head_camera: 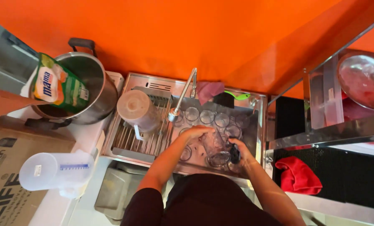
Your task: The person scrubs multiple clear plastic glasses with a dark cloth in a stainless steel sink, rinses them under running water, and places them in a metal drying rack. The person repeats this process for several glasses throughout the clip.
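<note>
Head view: left hand (197, 133) fingers grip glass (215, 148), mouth toward body, over sink (260, 125); right hand (242, 155) fingers clutch dark sponge (235, 154) beside rim.

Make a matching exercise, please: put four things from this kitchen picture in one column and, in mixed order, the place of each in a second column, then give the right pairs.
Things:
1. red cloth
2. big steel pot
3. clear measuring jug
4. clear glass

Places:
A. lying on its side on the white counter, left of the sink
B. on the dark mat, right of the sink
C. held over the sink by the left hand and right hand
D. behind the drying rack, at the orange wall

Pairs: 1-B, 2-D, 3-A, 4-C
</note>
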